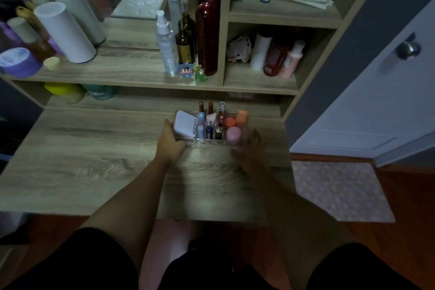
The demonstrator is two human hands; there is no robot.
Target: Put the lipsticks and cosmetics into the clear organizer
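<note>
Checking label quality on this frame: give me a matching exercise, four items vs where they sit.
Items:
1. white flat compact
2. pink round-capped container
3. small green figurine
4. purple round tub

Places:
A. shelf, far left end
B. left compartment of the clear plastic organizer
C. shelf, in front of the tall dark red bottle
D. organizer's right front corner

Pairs: 1-B, 2-D, 3-C, 4-A

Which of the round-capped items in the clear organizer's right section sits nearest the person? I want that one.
The pale pink round-capped one, at the front of the clear organizer; the orange-red one sits behind it.
</note>
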